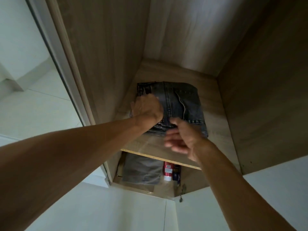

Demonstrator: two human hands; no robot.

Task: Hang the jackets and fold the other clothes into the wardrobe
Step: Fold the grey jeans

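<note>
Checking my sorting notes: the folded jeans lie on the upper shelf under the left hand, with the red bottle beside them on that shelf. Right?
Not quite. The head view shows the red bottle on the shelf below, beside a grey folded garment. The folded jeans do lie on the upper shelf under the left hand.

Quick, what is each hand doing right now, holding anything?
Left hand: open, resting flat on the folded jeans.
Right hand: open, blurred, fingers loose at the jeans' front edge, holding nothing.
</note>
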